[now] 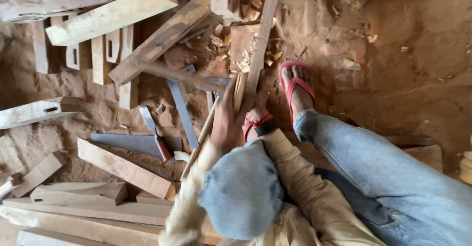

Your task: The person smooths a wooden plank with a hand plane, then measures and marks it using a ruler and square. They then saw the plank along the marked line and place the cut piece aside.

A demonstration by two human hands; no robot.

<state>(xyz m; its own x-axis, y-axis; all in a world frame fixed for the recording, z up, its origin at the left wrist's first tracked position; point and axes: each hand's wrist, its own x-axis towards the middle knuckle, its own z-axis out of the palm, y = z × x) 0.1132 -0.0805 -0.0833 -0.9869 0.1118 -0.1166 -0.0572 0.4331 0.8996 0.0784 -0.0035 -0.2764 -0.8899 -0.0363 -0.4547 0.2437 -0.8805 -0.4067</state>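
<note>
Your left hand (227, 120) sits near the middle of the view, fingers wrapped around a wooden handle (200, 139) that slants down to the left. The tool's head (209, 82) is smeared with motion blur, so its shape and edge cannot be read; it lies just left of the long wooden strip (263, 34).

Your right hand (259, 98) is closed on the lower end of that strip. The strip runs up and slightly right, and its top is cut off by the upper edge of the view. A dark band with red at the wrist (260, 126) shows just below the hand. Fingertips of both hands are hard to separate from the wood.

A grey-blue knee (242, 192) covers the lower centre and hides where your forearms meet; the cream sleeves (314, 202) appear on either side of it. Your foot in a red sandal (295, 86) rests on the dirt just right of the strip; the strip's lower end is between hand and sandal, contact with the ground not visible.

Wood chips (248, 47) lie around the strip's upper part. To the left, a metal square (183, 111) and a saw with a reddish handle (142, 143) lie on the dirt floor (408, 79). Planks (113, 15) and offcuts crowd the left side, several cut off by the edge.
</note>
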